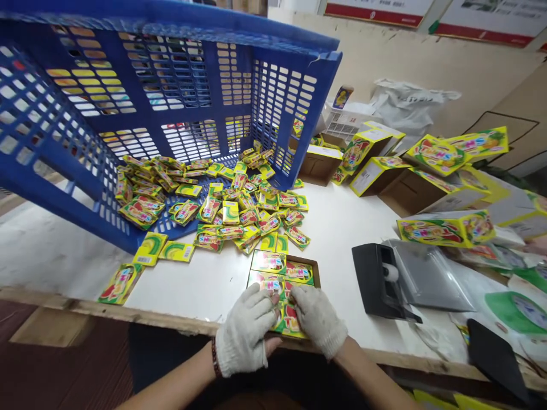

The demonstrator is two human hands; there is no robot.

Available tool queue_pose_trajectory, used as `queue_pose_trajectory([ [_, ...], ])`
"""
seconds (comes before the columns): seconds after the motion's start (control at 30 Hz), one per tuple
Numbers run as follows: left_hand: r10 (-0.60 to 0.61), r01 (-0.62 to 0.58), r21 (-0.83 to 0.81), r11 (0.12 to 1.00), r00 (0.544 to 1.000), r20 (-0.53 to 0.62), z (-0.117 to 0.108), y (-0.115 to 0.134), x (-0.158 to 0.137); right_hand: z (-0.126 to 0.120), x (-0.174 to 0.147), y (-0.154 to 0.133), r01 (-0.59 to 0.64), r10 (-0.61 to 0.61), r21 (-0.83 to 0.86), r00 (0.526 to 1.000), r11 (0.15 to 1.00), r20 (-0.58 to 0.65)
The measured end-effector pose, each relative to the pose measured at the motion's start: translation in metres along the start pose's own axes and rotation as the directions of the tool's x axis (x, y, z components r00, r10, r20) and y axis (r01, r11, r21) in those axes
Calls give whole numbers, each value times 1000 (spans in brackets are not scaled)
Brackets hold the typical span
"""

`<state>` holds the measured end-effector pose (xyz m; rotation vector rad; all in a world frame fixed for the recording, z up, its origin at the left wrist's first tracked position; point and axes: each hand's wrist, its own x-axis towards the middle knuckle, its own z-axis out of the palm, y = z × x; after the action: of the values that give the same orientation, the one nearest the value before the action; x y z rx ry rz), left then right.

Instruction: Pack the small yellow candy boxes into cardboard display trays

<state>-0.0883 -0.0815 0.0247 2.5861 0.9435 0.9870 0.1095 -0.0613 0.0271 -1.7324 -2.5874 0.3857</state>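
A shallow open carton (317, 275) lies near the table's front edge, holding several small yellow-green boxes (270, 261) with fruit pictures, laid flat in two columns. My left hand (245, 330), in a white glove with bare fingertips, is wrapped over the carton's left side, its thumb low at the near edge. From the right, my right hand (321, 320), gloved the same way, has its bent fingers pressed on a small box in the right column. My hands cover part of the near rows. Loose small boxes (231, 213) are heaped just beyond the carton.
A large blue crate (294, 40) lies on its side at the left, its small boxes spilling onto the white table (333, 222). A black tape dispenser (376, 279) and clear plastic sheets (431, 276) are at the right. Behind them stand several open yellow cartons (431, 230).
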Motion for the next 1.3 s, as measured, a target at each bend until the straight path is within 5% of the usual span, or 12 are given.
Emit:
queue_pose_trajectory([
  [0.2, 81, -80, -23, 997, 994, 70, -18, 1, 3, -9, -1, -4, 21, -21, -5, 1000, 1000, 17],
  [0.33, -240, 234, 139, 962, 970, 24, -42, -47, 23, -26, -7, -4, 17, -9, -80, 994, 997, 107],
  [0.43, -559, 508, 454, 732, 829, -27, -61, -105, 44, -31, 0, -1, 37, -21, -64, 971, 997, 238],
  [0.57, -613, 560, 467, 685, 789, -47, -73, -151, 53, -43, 14, 9, -67, 37, 213, 989, 975, 141],
  [0.67, -569, 548, 409, 730, 818, -81, -68, -133, 51, -56, 22, 6, -169, 221, 539, 975, 825, -33],
  [0.73, -461, 481, 340, 808, 876, -143, -55, -99, 50, -60, 28, -6, -114, 237, 751, 970, 650, -58],
  [0.8, -272, 319, 289, 903, 943, -191, -36, -59, 51, -59, 34, -22, 2, 221, 880, 968, 475, -121],
  [0.87, -78, 121, 262, 957, 983, -169, -18, -30, 53, -57, 38, -33, 95, 282, 916, 935, 389, -217],
  [0.97, 20, 10, 179, 984, 986, -163, -13, -26, 51, -62, 37, -21, 85, 356, 875, 891, 477, -281],
  [1.07, -249, 269, 229, 936, 962, -111, -39, -69, 41, -77, 28, 14, 24, 244, 728, 934, 685, -261],
  [1.17, -478, 381, 522, 763, 876, 59, -67, -125, 27, -88, 21, 36, -32, 54, 423, 998, 906, -41],
  [1.3, -624, 333, 685, 647, 748, 226, -81, -161, 9, -81, 30, 25, -27, 36, -33, 961, 999, 276],
])
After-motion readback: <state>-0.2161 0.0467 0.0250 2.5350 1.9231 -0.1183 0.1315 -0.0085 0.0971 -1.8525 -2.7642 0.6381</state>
